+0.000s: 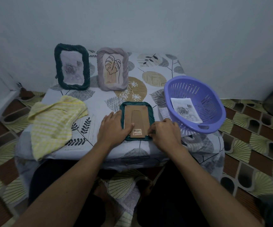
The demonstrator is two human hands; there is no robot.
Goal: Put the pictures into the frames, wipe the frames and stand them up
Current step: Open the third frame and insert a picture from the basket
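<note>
Dark frame (72, 67) and mauve frame (112, 69) are standing far; my flat left hand (116, 126) is pressing the backing (139, 117) into the teal frame (150, 115), right hand (165, 131) seemingly pinching its near-right corner; wiping is waiting.

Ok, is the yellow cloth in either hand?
No: the yellow cloth lies on the table, while the left hand and right hand are on the face-down green frame.

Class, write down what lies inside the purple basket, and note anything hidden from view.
Inside the purple basket lies a rose picture, face up. Whether more sheets lie beneath it cannot be seen, since it covers that spot.
</note>
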